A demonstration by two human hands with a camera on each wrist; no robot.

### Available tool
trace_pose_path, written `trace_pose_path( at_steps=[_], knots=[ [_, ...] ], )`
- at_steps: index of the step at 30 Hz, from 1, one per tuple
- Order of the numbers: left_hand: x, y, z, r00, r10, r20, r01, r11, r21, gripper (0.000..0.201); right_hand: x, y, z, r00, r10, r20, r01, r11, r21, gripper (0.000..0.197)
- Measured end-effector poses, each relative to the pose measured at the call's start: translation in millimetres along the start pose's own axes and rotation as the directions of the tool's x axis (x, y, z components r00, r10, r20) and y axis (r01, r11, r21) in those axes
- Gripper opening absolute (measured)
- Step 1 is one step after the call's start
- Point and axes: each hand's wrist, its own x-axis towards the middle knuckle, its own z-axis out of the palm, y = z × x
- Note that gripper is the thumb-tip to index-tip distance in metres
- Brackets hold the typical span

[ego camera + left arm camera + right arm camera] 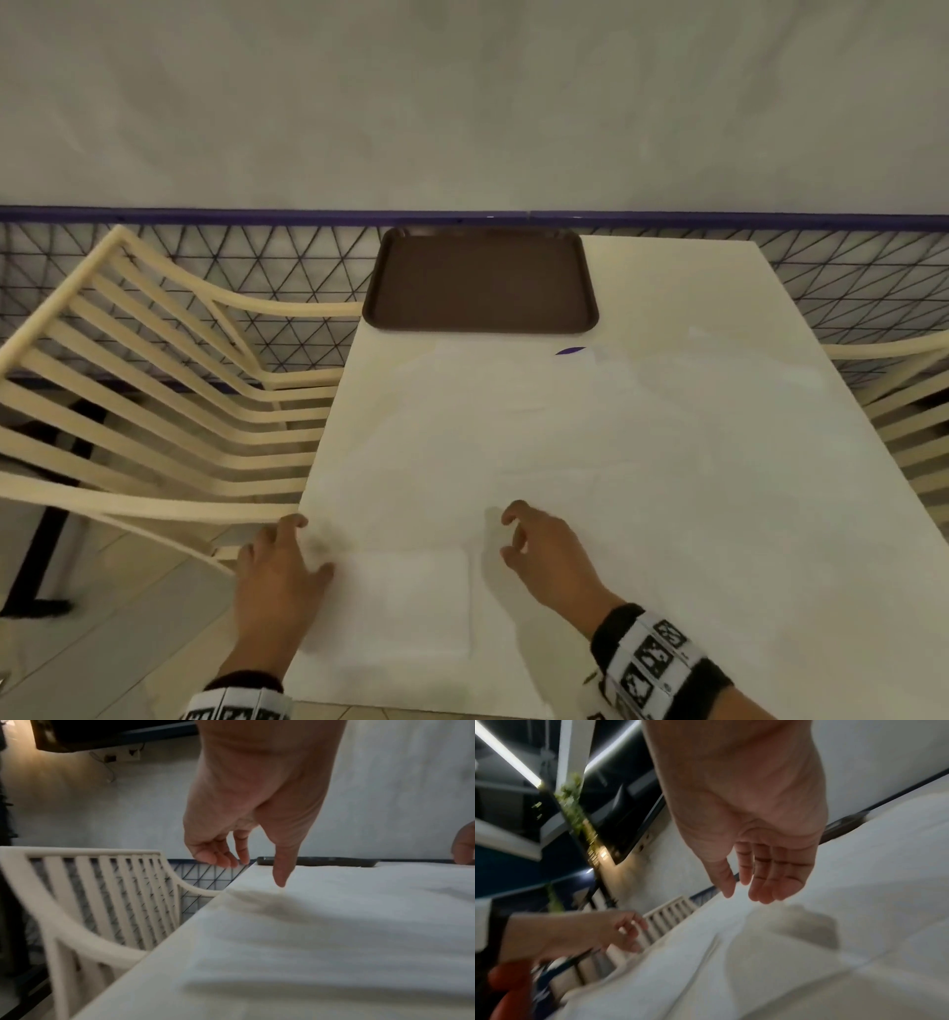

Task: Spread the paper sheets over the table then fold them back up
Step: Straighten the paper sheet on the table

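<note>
- Standing at the far left, a cream slatted chair [154,390] sits beside the left edge of the worktop [744,318], with a dark triangular wire fence [287,267] behind it.
- The left hand [277,580] hovers over the worktop's near-left edge; its fingers [218,856] are loosely curled and grasp nothing, while the thumb points down at the paper, and whether it touches cannot be told.
- Just right of that hand, on the near part of the worktop, lies a folded stack of paper sheets [411,601], a flat rectangle with its long axis running near to far, though only slightly longer than wide.
- Spread paper sheets [565,421] cover most of the worktop beyond the stack, lying flat with faint creases; their long axis runs near to far, toward the tray.
- A dark brown tray [480,280] rests at the far left end of the worktop, its long side running left to right, just beyond the far edge of the spread sheets.
- A small purple mark [570,351] shows just near of the tray's right corner.
- The right hand [544,555] hangs above the spread sheets right of the folded stack, its fingers [767,880] released, gently bent and holding nothing.
- Another cream chair [904,401] shows at the far right edge.
</note>
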Motion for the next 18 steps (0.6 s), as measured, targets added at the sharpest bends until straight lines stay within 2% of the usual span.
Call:
trace_pose_path(
  at_steps=[2, 4, 9, 11, 13, 18],
  knots=[
    [0, 27, 1, 0.993, 0.106, -0.042, -0.107, 0.994, -0.016, 0.048, -8, 22, -28, 0.994, 0.047, -0.101, -0.039, 0.997, 0.073, 0.007],
    [0, 58, 9, 0.968, 0.248, -0.027, -0.25, 0.966, -0.063, 0.034, -15, 50, -53, 0.97, 0.115, -0.214, -0.098, 0.991, 0.089, 0.016],
    [2, 148, 46, 0.848, 0.518, 0.111, -0.505, 0.853, -0.128, 0.023, -35, 117, -95, 0.906, 0.312, -0.286, -0.311, 0.949, 0.051, 0.021],
    [0, 183, 66, 0.795, 0.575, 0.194, -0.571, 0.817, -0.083, 0.025, -41, 137, -102, 0.887, 0.36, -0.288, -0.354, 0.932, 0.075, 0.025],
    [-6, 214, 84, 0.762, 0.594, 0.257, -0.609, 0.793, -0.026, 0.029, -46, 151, -103, 0.885, 0.376, -0.274, -0.368, 0.926, 0.082, 0.029],
    [-11, 266, 118, 0.72, 0.658, 0.222, -0.682, 0.73, 0.046, 0.039, -53, 165, -99, 0.918, 0.309, -0.25, -0.293, 0.951, 0.099, 0.034]
  ],
)
